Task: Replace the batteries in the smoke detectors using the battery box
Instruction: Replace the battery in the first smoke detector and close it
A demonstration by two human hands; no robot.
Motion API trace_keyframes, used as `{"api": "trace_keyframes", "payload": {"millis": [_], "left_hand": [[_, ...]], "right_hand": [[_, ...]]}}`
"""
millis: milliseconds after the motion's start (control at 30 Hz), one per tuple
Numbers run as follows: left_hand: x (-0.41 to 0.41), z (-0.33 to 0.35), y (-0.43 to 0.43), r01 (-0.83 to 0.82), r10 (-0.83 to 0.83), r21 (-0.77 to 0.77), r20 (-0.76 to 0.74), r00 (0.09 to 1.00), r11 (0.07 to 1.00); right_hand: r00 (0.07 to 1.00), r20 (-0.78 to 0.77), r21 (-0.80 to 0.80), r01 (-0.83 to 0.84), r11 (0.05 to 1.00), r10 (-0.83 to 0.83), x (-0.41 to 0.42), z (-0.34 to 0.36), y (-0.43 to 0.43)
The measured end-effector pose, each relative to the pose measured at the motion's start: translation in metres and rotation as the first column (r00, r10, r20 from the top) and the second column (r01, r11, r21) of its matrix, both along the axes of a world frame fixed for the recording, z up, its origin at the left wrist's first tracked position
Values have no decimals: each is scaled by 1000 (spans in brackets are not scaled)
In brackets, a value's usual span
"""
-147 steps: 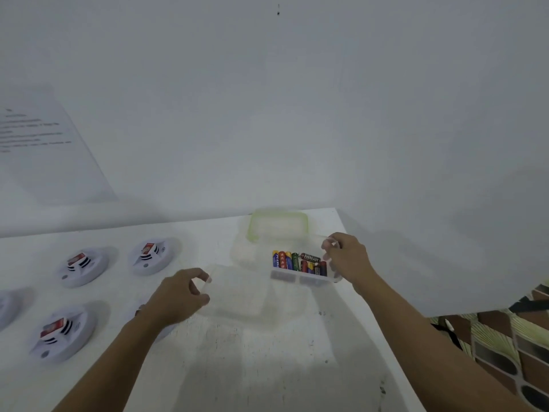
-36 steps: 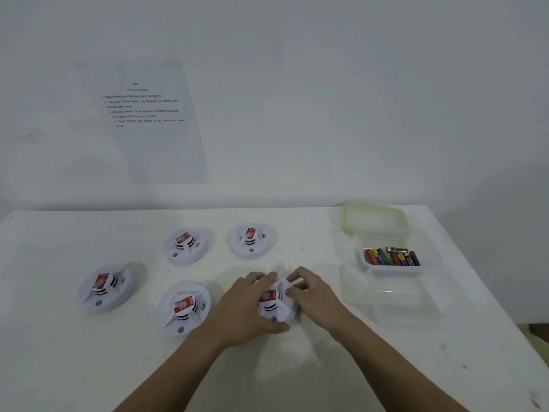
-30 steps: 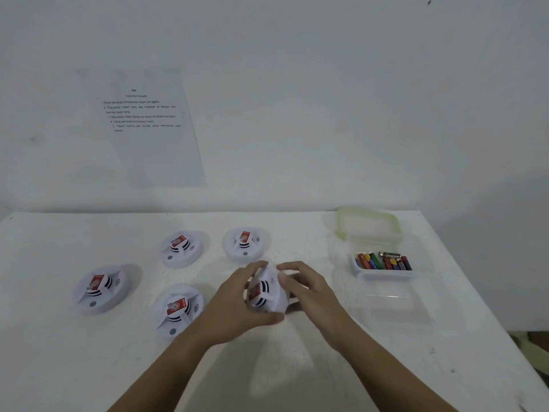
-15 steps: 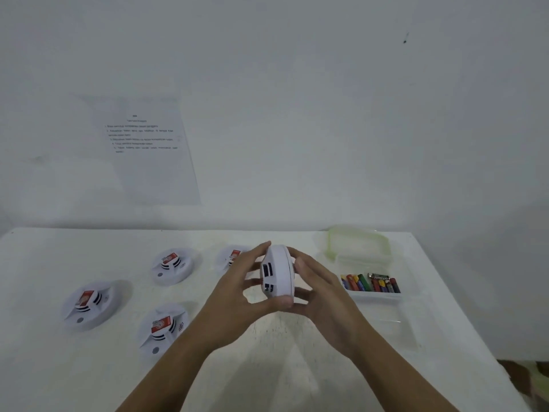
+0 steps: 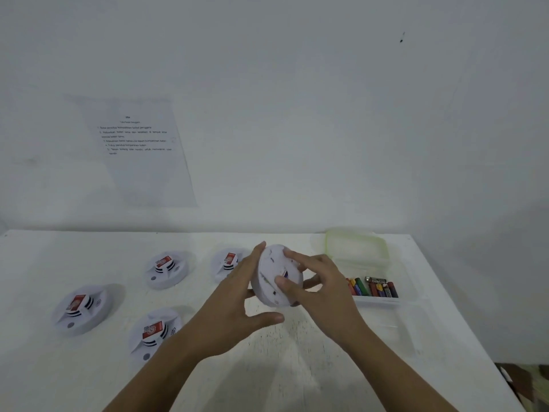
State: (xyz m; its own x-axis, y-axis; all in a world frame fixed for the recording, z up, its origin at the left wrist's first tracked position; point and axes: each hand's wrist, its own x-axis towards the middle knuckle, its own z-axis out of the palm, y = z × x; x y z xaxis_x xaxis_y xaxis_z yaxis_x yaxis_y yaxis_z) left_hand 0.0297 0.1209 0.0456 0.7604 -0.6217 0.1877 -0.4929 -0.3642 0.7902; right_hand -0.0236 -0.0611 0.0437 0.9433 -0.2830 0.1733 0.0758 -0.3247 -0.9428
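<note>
Held smoke detector (image 5: 271,281): it is being held up off the table (image 5: 267,367), tipped onto its edge, with its flat back being turned toward the camera.
Small coloured spot on that back (image 5: 284,274): something blue and red is being shown at a slot; it is too small to tell whether it is a battery.
Left hand (image 5: 234,310): the detector is being gripped from the left and from below, with the fingers curled behind its rim and the thumb stretched out under it.
Right hand (image 5: 323,292): the back is being grasped from the right, with the thumb (image 5: 281,282) being pressed just beside the coloured spot.
Deciding relation: the slot is being faced toward the right hand, so this hand is judged the nearer one for opening it, while the left hand is being used as the support.
Battery box (image 5: 377,301): it is being left open on the table to the right of the hands, nearer to the right hand, with coloured batteries (image 5: 371,288) lying in a row inside.
Green-rimmed lid (image 5: 356,248): it is lying behind the box.
Other detectors: four are lying face up on the table to the left (image 5: 166,270), (image 5: 228,263), (image 5: 80,307), (image 5: 151,333).
</note>
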Motion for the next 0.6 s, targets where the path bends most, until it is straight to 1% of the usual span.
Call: {"api": "trace_keyframes", "payload": {"millis": [167, 267, 367, 433, 500, 600], "left_hand": [[8, 0, -3, -70, 62, -159, -55, 997, 985], [10, 2, -1, -74, 69, -188, -33, 997, 979], [10, 10, 3, -45, 38, -229, -36, 999, 972], [12, 13, 5, -46, 42, -229, -25, 999, 972], [13, 14, 6, -37, 34, -222, -18, 999, 974], [13, 16, 7, 15, -22, -195, -37, 999, 981]], "right_hand": [[998, 69, -93, 10, 996, -3, 1, 13, 4], [993, 116, -93, -9, 996, 19, 2, 22, 3], [989, 143, -167, -25, 986, 49, 3, 27, 0], [989, 133, -194, -40, 980, 66, 2, 29, 1], [989, 129, -187, -44, 981, 69, 2, 29, 2], [988, 137, -192, -42, 980, 70, 1, 29, 1]]}}
